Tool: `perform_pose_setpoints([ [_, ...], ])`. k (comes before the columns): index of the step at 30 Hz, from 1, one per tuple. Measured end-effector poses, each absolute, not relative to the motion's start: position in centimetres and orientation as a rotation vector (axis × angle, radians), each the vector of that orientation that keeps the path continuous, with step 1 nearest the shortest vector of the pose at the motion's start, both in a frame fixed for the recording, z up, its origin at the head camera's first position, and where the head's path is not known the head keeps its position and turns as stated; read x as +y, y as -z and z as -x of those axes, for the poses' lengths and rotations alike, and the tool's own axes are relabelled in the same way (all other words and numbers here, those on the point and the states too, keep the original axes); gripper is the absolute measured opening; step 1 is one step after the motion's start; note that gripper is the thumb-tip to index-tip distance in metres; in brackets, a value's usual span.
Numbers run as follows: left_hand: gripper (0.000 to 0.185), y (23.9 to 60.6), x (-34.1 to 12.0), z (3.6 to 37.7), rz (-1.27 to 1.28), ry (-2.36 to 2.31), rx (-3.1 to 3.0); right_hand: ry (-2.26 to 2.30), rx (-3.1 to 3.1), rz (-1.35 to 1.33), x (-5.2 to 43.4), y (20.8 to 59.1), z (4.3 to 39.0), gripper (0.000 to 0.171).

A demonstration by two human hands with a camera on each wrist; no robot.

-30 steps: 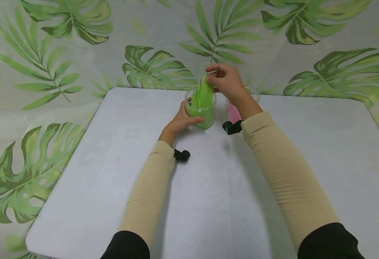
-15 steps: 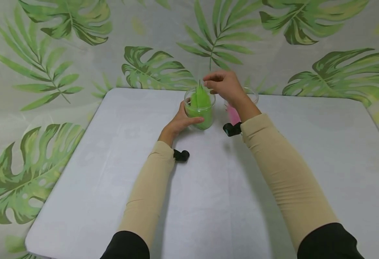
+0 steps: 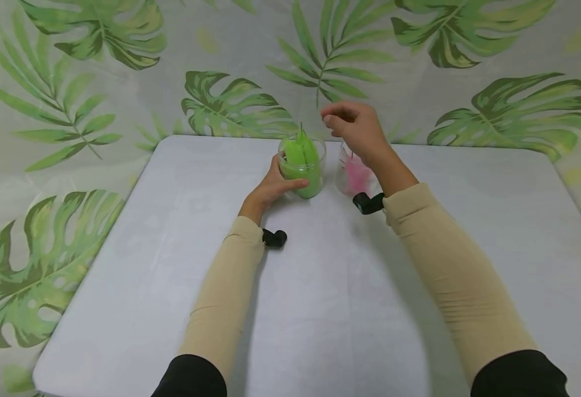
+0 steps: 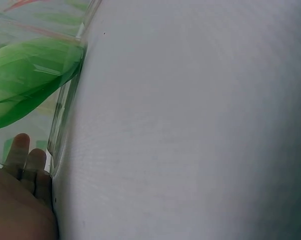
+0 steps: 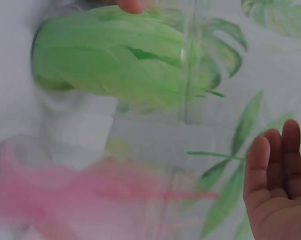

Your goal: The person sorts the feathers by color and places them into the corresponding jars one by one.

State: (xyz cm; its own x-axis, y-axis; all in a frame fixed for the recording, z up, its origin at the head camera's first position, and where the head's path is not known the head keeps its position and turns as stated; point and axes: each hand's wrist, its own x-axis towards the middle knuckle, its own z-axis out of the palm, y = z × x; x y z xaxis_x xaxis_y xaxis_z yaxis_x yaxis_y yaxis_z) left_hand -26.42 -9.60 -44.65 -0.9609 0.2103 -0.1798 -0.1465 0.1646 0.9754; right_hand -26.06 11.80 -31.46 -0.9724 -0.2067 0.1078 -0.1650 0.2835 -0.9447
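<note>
In the head view, my left hand [image 3: 274, 183] grips a clear round jar [image 3: 322, 165] at its left side, thumb across the front. Inside the jar stand bright green leaf-like pieces [image 3: 302, 155], thin dark tips poking up at the rim. My right hand [image 3: 360, 129] hovers above and behind a second clear jar [image 3: 342, 177], fingers loosely bent, nothing visible in them. That jar contains a pink object [image 3: 357, 175], partly behind the right wrist. From the right wrist, the green bundle [image 5: 105, 55] and the blurred pink piece [image 5: 90, 192] lie beyond the fingers [image 5: 258, 170].
Both jars stand near the far edge of a white-covered table [image 3: 310, 309]. A leaf-printed cloth [image 3: 136, 99] hangs behind and beside it. Small black wrist cameras [image 3: 274, 239] sit at both cuffs.
The right hand let go of a green piece, which sank lower into the left jar. That hand then moved right, away from it. The left hand kept its grip on the jar.
</note>
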Motion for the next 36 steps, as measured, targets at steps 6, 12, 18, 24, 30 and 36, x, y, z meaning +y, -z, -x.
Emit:
perform_pose_setpoints([
  [6, 0.107, 44.7, -10.0, 26.4, -0.076, -1.874, 2.155, 1.664, 2.636, 0.480, 16.2, 31.9, 21.8, 0.023],
  [12, 0.107, 44.3, -9.7, 26.4, -0.093, -1.842, 2.171, 1.372, 2.809, 0.459, 23.3, 33.6, 16.6, 0.022],
  [18, 0.109, 44.3, -9.9, 26.4, -0.064, -1.834, 2.185, 1.301, 2.850, 0.329, 27.9, 35.8, 14.2, 0.021],
  [24, 0.109, 44.5, -9.5, 26.3, -0.078, -1.830, 2.180, 1.322, 2.813, 0.210, 30.1, 37.6, 12.6, 0.024],
  [30, 0.108, 44.1, -9.7, 26.3, -0.092, -1.848, 2.168, 1.337, 2.773, 0.211, 30.3, 38.9, 12.1, 0.027],
  [36, 0.112, 42.8, -9.7, 26.6, -0.095, -1.665, 2.341, 1.250, 2.867, 0.316, 30.2, 39.7, 11.8, 0.022],
])
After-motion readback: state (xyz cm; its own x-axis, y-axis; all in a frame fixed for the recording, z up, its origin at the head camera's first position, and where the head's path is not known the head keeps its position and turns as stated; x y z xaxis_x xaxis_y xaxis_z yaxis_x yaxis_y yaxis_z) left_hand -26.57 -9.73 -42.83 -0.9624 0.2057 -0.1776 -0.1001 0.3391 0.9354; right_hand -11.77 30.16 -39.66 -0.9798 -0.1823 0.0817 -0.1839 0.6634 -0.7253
